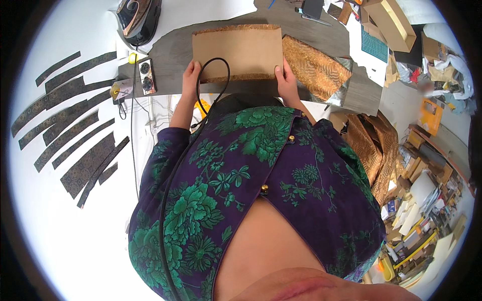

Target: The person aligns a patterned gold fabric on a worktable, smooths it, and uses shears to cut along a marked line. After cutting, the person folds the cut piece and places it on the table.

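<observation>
On the grey worktop (pixel 175 50) at upper centre, we see both arms stretched forward, left hand (pixel 191 75) and right hand (pixel 286 80) pinching the brown paper sheet (pixel 237 50) by its lower corners, fingers curled.

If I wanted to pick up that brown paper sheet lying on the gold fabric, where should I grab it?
Probably by its two short side edges, low down, coming in from the near side. The brown paper sheet lies flat and wide, so a hold at both ends should keep it from sagging. That is where the left hand and right hand sit now, beside the looping black cord.
</observation>
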{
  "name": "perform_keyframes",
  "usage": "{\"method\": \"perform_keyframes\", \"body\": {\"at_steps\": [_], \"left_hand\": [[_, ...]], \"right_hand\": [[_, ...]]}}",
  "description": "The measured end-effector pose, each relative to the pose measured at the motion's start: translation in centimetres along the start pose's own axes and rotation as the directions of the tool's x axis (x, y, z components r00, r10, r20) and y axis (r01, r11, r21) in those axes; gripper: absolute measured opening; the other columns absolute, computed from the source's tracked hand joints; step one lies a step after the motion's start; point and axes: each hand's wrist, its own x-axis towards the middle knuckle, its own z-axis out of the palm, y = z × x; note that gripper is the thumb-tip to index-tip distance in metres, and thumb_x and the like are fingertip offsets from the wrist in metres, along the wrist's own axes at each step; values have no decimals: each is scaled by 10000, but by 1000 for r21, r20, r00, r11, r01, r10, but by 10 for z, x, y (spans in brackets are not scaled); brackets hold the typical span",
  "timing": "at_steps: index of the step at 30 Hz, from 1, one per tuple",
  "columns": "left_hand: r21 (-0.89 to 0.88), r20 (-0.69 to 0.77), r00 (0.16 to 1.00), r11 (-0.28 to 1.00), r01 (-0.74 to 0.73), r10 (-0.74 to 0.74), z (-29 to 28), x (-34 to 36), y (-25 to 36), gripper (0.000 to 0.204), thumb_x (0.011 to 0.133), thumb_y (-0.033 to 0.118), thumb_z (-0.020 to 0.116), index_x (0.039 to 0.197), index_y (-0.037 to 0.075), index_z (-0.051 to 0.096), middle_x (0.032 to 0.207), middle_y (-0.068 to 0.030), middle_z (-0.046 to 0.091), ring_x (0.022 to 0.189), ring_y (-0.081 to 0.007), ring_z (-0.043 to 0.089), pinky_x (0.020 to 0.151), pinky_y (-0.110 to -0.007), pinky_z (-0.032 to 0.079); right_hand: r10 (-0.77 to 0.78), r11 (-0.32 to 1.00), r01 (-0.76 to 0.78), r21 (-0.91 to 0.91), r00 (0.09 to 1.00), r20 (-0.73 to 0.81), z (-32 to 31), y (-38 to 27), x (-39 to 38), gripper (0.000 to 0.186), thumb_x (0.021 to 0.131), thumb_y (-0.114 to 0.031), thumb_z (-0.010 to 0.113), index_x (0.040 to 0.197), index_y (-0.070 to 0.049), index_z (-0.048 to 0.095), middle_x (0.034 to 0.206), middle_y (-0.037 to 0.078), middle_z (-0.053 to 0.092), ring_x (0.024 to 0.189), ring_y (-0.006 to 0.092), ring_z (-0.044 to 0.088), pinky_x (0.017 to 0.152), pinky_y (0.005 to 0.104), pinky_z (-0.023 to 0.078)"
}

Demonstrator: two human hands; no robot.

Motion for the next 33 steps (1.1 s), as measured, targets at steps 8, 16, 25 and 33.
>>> {"method": "perform_keyframes", "body": {"at_steps": [8,16,25,33], "left_hand": [[386,-130,955,873,297,-267,11,88,111,325,932,306,560,1092,35,639,1033,-80,666,930,-177,616,757,-349,511],[511,-100,926,780,361,-364,13,159,138,306,908,372,561,1050,110,633,995,-40,669,869,-154,636,699,-371,549],[170,-399,889,935,312,-224,33,165,85,903,860,574,563,1364,-158,401,1385,-245,487,1243,-340,512,983,-425,437],[215,-448,868,918,334,-211,32,150,136,965,864,633,543,1364,-177,385,1430,-279,439,1350,-361,416,1014,-439,410]], "right_hand": [[-54,945,93,-314,990,133,-3,-90,114,822,774,-522,766,1342,23,529,1152,169,686,1054,250,665,925,346,500],[220,864,-180,-470,975,33,23,-95,196,671,822,-525,720,1184,34,636,1071,190,697,991,281,680,858,366,522],[66,777,-127,-617,991,-120,46,-68,199,675,897,-544,537,1184,64,601,1104,281,656,1098,400,615,955,436,466],[131,797,-186,-575,982,-136,65,-101,215,556,893,-493,567,1033,36,670,1043,268,677,1061,387,632,931,441,469]]}}
